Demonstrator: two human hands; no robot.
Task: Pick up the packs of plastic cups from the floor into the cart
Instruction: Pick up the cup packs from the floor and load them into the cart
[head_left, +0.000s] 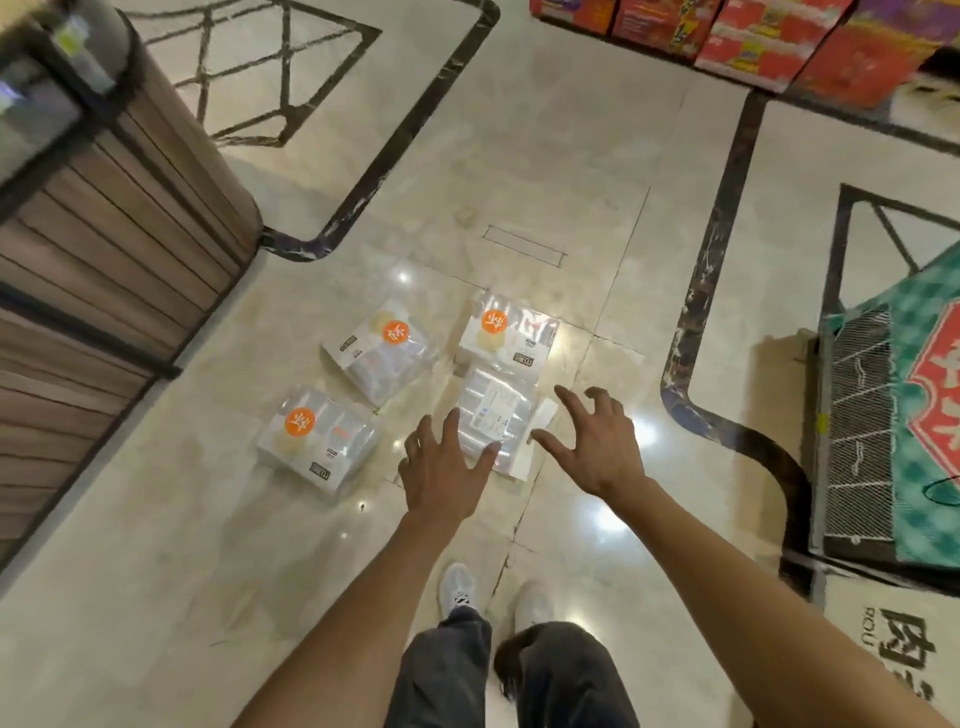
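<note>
Several clear packs of plastic cups lie on the pale marble floor. One with an orange sticker lies at the left, another sits behind it, and a third is farther right. A pack lying label-side up is nearest me. My left hand hovers with spread fingers over that pack's left edge. My right hand reaches in with spread fingers just right of it. Neither hand holds anything. The cart, a wire mesh basket, stands at the right edge.
A wood-slatted counter fills the left side. Red and orange cartons line the far top right. A green and red printed box sits in the cart. My feet stand just behind the packs.
</note>
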